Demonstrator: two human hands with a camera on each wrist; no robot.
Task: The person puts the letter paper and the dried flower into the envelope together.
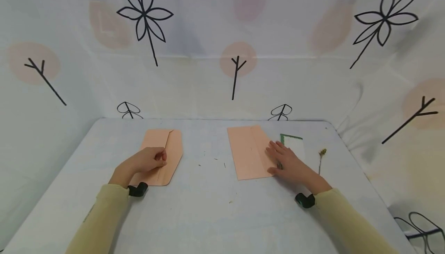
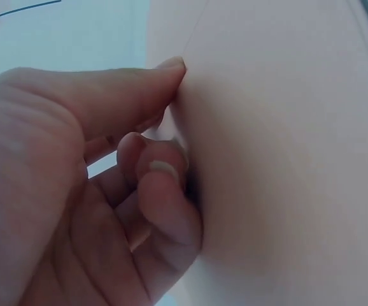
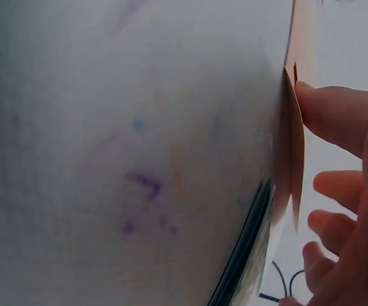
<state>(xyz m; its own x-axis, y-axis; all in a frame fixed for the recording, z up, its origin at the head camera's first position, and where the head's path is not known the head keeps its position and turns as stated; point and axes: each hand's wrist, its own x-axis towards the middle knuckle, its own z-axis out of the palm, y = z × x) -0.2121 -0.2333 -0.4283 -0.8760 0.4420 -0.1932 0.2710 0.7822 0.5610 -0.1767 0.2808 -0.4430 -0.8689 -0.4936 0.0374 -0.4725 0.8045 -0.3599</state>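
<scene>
My left hand (image 1: 147,160) rests on a peach envelope (image 1: 175,157) on the left of the table. Its fingers are loosely curled, and in the left wrist view the thumb tip touches the paper near a thin seam. A second peach envelope (image 1: 245,153) lies right of the middle. Over its right edge, my right hand (image 1: 292,167) has its fingers spread, the thumb touching the paper's edge in the right wrist view. Under that hand lies a slender dark thing (image 3: 241,245), partly hidden. Beyond its fingers is a white card (image 1: 293,142) with a green border.
A small dried flower sprig (image 1: 322,152) lies to the right of the right hand. Several dark plant bits (image 1: 216,159) are scattered between the envelopes. A white cloth (image 1: 215,223) covers the table, and a patterned white curtain (image 1: 194,87) hangs behind it.
</scene>
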